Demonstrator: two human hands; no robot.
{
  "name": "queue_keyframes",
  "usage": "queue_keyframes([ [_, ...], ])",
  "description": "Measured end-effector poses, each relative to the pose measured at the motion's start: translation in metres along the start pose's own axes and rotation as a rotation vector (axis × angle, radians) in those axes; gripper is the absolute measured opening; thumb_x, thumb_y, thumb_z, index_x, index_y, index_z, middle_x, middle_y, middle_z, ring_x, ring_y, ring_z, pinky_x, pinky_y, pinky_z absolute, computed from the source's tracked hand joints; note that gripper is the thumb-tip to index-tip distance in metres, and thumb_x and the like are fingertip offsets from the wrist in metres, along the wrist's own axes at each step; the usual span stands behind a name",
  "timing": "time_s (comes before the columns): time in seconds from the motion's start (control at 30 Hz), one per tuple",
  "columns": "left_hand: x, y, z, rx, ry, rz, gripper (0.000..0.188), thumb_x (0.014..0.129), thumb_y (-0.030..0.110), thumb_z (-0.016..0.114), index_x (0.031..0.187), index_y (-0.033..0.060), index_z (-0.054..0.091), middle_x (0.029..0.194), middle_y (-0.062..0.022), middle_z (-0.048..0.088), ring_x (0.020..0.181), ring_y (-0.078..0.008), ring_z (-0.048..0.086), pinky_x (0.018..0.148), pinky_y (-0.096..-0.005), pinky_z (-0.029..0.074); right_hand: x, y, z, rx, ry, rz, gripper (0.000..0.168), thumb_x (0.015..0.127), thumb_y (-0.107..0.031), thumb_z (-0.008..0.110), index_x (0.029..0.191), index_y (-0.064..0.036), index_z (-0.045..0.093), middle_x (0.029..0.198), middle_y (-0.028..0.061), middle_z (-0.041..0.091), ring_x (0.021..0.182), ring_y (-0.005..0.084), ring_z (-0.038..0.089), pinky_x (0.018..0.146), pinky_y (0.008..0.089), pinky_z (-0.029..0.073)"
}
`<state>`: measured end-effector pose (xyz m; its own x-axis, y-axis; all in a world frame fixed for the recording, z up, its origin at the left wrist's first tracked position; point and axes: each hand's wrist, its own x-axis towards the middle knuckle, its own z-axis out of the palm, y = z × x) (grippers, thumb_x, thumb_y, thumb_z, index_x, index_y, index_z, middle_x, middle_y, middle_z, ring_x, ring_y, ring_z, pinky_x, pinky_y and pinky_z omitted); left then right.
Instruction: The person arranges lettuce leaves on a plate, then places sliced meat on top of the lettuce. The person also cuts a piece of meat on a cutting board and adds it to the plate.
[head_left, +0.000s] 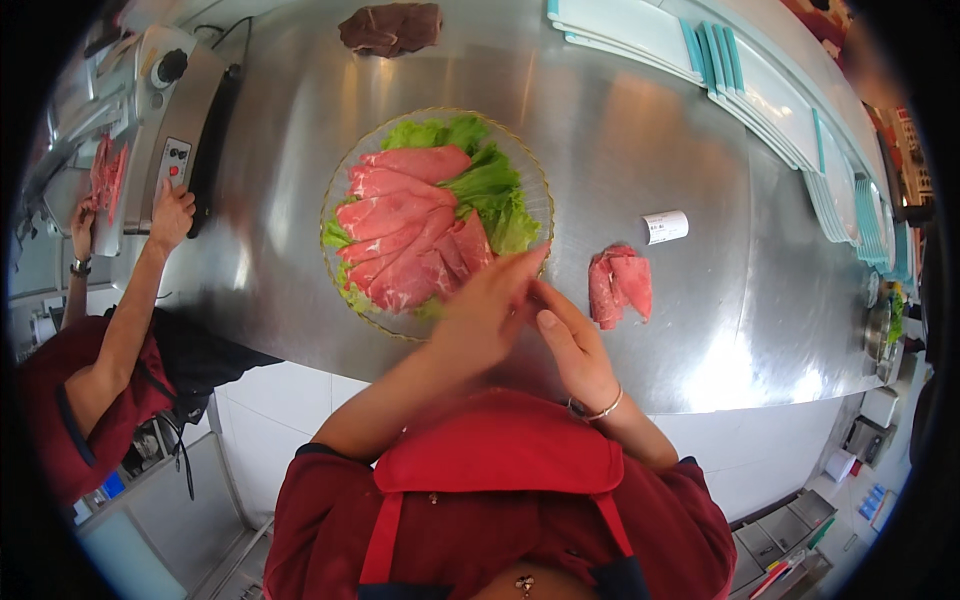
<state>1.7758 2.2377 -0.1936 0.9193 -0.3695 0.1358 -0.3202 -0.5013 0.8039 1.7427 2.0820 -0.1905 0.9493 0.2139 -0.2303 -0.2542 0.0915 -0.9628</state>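
Note:
A round clear glass plate with a gold rim (328, 180) holds overlapping slices of raw red meat (397, 217) on green lettuce leaves (491, 176). My left hand (491, 304), blurred, reaches across the plate's lower right edge. Close beside it is my right hand (577, 345), its fingers bent towards the left palm. Something reddish shows by the left fingertips; whether either hand grips it cannot be made out. Right of the hands, a small pile of folded raw meat slices (621, 285) lies on the steel counter (675, 165), below a curled printed paper slip (665, 227).
A darker piece of meat (391, 30) lies at the counter's far side. White rectangular trays with teal edges (765, 97) are stacked along the right. At left, a co-worker's hands (172, 214) are at a meat slicer (161, 112). Metal bowls (879, 334) stand at far right.

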Motion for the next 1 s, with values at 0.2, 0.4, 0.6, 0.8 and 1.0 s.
queue_keyframes([
  [0.2,0.056,-0.04,-0.059,-0.239,-0.21,-0.324,0.036,0.078,0.015,0.065,0.111,0.005,0.052,0.1,-0.0118,0.058,0.096,-0.0221,0.056,0.08,-0.0305,0.046,0.056,0.005,-0.02,-0.538,0.231,-0.375,0.023,0.079,-0.001,0.057,0.102,0.001,0.058,0.105,0.0147,0.058,0.097,0.0267,0.055,0.082,0.0324,0.045],
  [0.4,0.08,-0.075,-0.047,0.243,-0.398,-0.08,0.038,0.075,0.023,0.068,0.106,0.0064,0.055,0.093,-0.0099,0.059,0.092,-0.0271,0.055,0.082,-0.0346,0.044,0.083,0.041,-0.017,-0.848,0.04,-0.562,0.028,0.071,-0.001,0.06,0.099,-0.001,0.057,0.105,0.0142,0.057,0.096,0.0321,0.053,0.084,0.0385,0.043],
  [0.6,0.076,-0.089,-0.034,0.302,-0.172,0.047,0.034,0.075,0.021,0.067,0.104,0.0061,0.056,0.096,-0.0103,0.057,0.093,-0.0294,0.052,0.081,-0.0369,0.043,0.082,0.051,-0.012,-1.036,0.126,-0.598,0.035,0.067,-0.005,0.063,0.101,-0.002,0.056,0.104,0.0123,0.057,0.097,0.0305,0.053,0.085,0.0389,0.042],
  [0.8,0.071,-0.075,-0.039,0.338,-0.21,-0.132,0.033,0.076,0.02,0.066,0.102,0.0042,0.054,0.101,-0.011,0.055,0.094,-0.0294,0.052,0.082,-0.0365,0.043,0.07,0.039,-0.02,-1.129,0.224,-0.58,0.033,0.068,-0.01,0.064,0.099,-0.001,0.055,0.102,0.013,0.055,0.096,0.0297,0.052,0.084,0.04,0.04],
  [1.0,0.057,-0.078,-0.048,0.322,0.074,-0.03,0.032,0.08,0.015,0.062,0.108,0.004,0.053,0.104,-0.012,0.054,0.096,-0.0268,0.053,0.082,-0.0344,0.044,0.021,0.021,-0.108,-1.46,0.662,-0.202,0.032,0.074,-0.019,0.067,0.099,-0.001,0.056,0.097,0.0156,0.059,0.088,0.0316,0.056,0.076,0.0389,0.045],
])
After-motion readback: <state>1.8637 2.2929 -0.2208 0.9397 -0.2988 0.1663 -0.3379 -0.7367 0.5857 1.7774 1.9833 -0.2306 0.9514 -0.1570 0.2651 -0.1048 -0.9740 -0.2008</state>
